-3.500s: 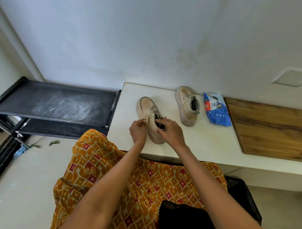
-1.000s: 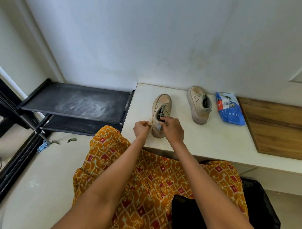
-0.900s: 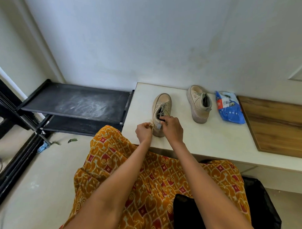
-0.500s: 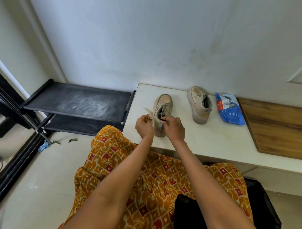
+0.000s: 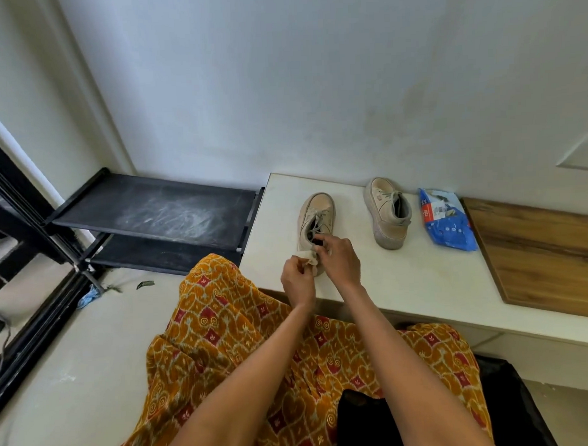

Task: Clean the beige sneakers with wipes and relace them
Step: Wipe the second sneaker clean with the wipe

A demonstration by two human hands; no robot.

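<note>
Two beige sneakers stand on a white bench (image 5: 421, 285). The near sneaker (image 5: 316, 218) points away from me, its laces loose. My right hand (image 5: 339, 258) grips its heel collar, fingers curled at the opening. My left hand (image 5: 298, 279) pinches a crumpled white wipe (image 5: 309, 256) against the sneaker's heel on the left side. The second sneaker (image 5: 387, 213) stands further right, untouched. A blue wipes packet (image 5: 447, 222) lies to its right.
A wooden board (image 5: 537, 257) covers the bench's right end. A black two-tier rack (image 5: 159, 211) stands left of the bench against the wall. My lap in orange patterned cloth (image 5: 223, 342) sits below the bench edge, with a black bag (image 5: 409, 419) at lower right.
The sneaker was turned from lying tilted to standing with its toe away. My left hand with the wipe dropped from the sneaker's side to its heel. My right hand stayed at the collar.
</note>
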